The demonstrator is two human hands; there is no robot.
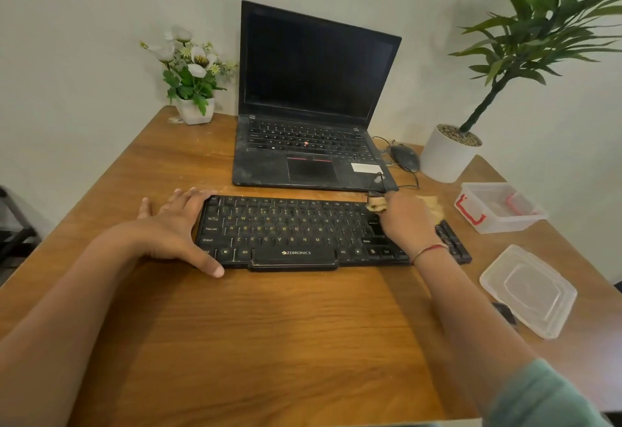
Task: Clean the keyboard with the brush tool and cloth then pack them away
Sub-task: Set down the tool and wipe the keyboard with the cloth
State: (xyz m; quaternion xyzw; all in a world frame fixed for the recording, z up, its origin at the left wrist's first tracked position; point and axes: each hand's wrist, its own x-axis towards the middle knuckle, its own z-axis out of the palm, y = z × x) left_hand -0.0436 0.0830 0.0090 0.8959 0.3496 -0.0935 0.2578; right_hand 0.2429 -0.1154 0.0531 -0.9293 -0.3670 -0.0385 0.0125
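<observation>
A black Zebronics keyboard lies across the wooden table in front of me. My left hand clasps its left end, fingers at the back corner and thumb along the front edge. My right hand sits over the keyboard's right part, closed on a tan cloth pressed on the top-right keys. More of the cloth shows behind the hand. A thin black piece sticks up by my fingertips; I cannot tell what it is.
An open, dusty black laptop stands just behind the keyboard, with a mouse to its right. A clear plastic box and its loose lid lie at the right. A small dark object pokes out beside the lid. Plant pot, flower pot.
</observation>
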